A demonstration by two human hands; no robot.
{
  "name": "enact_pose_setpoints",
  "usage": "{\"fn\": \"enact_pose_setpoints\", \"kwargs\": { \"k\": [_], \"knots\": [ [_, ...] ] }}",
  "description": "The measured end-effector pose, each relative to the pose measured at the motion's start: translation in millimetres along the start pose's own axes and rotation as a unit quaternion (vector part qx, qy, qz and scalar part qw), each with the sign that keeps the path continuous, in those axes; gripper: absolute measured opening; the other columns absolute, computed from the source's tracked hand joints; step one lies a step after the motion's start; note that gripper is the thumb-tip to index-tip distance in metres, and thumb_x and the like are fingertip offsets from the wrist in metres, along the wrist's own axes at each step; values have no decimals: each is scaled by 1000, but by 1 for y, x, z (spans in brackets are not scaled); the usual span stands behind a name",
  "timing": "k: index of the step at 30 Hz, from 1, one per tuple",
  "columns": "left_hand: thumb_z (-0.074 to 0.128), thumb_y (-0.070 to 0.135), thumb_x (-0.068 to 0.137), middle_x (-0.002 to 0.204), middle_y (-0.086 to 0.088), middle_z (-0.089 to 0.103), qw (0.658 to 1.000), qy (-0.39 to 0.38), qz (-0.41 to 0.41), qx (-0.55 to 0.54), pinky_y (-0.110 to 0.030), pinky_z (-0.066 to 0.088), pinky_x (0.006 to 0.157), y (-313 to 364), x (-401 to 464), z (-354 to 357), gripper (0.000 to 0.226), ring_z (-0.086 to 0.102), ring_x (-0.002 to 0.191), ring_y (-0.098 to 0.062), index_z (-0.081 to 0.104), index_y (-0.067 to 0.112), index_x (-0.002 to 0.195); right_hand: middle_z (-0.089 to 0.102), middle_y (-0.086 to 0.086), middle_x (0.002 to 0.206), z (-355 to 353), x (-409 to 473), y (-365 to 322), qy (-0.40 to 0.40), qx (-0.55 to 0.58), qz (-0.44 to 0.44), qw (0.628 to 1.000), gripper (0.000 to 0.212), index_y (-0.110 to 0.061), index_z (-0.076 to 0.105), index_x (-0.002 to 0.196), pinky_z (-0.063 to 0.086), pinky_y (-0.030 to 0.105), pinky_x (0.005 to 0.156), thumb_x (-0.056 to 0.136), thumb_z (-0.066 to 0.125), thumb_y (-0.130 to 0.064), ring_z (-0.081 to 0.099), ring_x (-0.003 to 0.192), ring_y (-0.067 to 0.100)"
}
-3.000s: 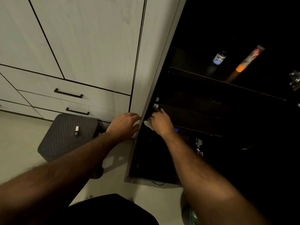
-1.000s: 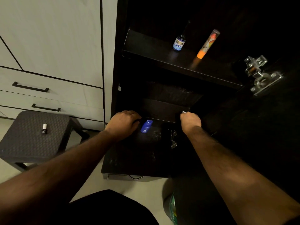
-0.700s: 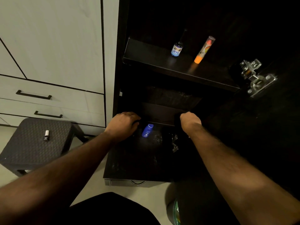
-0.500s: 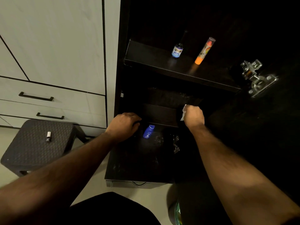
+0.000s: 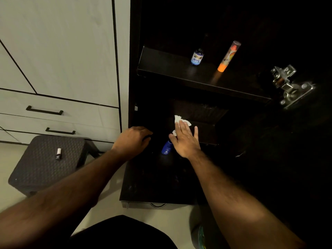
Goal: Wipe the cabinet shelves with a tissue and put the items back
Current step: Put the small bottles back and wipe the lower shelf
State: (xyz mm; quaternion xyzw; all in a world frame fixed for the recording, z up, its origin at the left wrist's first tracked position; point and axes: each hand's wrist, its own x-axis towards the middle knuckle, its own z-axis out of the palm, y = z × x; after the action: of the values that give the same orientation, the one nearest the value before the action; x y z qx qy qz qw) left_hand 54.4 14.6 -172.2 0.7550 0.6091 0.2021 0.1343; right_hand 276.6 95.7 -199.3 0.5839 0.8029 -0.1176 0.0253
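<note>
— Far to the left, what sits on that dark stool?

— On its woven top lies a small white tube with a dark cap, alone, well apart from everything else. Behind the stool are pale drawer fronts with two black bar handles.

— And moving right, to the open cabinet?

— At the cabinet's left edge the left hand rests knuckles up on the dark lower shelf. Its fingers are curled under and reach into shadow; whether they hold anything, I cannot tell.

— What's next to it?

— A small blue bottle stands on the lower shelf between the two hands, partly covered by the right hand's thumb side.

— The right hand, then?

— The right hand is flat, fingers spread fairly wide, pressing a crumpled white tissue against the dark step-like ledge at the back of the lower compartment. The tissue shows above the fingertips and beside the thumb.

— Higher up?

— On the upper shelf stands a little dark bottle with a blue label, and just right of it an orange and clear tube, upright but leaning in the wide-angle view. The two are near, not touching.

— Far right?

— A metal door hinge catches the light against the black interior.
</note>
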Motion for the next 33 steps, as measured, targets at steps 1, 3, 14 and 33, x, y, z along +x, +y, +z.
{"fn": "enact_pose_setpoints", "kwargs": {
  "k": [1, 3, 14, 33],
  "knots": [
    [53, 26, 97, 125, -5, 61, 1000, 2, 2, 0, -22, 35, 82, 0, 0, 0, 33, 58, 110, -22, 59, 18, 128, -5, 1, 164, -1, 2, -1, -5, -12, -2, 1000, 67, -16, 2, 156, -18, 45, 115, 101, 20, -52, -11, 150, 13],
    [53, 26, 96, 124, -5, 62, 1000, 7, 5, 4, -22, 35, 82, -1, 0, -1, 32, 58, 109, -22, 61, 19, 126, -1, 3, 164, -2, 8, -12, 1, -17, -22, 1000, 65, -14, 5, 155, -15, 46, 116, 102, 24, -46, -9, 150, 14],
    [54, 24, 96, 125, -7, 61, 1000, -12, 11, 18, -35, 47, 83, 0, 5, -14, 32, 60, 109, -28, 62, 16, 126, -3, -9, 164, -21, 9, 20, -43, -7, -10, 999, 57, -24, 5, 156, -12, 48, 118, 104, 21, -40, -10, 148, 5],
    [51, 31, 96, 129, 1, 59, 998, -26, 57, 19, -29, 43, 94, 42, 35, -5, 33, 57, 114, -17, 59, 22, 127, 70, 13, 97, -33, -21, 41, 132, 84, 165, 974, 18, -14, 68, 107, 57, 40, 78, 96, 55, -21, 67, 91, 31]
  ]
}}
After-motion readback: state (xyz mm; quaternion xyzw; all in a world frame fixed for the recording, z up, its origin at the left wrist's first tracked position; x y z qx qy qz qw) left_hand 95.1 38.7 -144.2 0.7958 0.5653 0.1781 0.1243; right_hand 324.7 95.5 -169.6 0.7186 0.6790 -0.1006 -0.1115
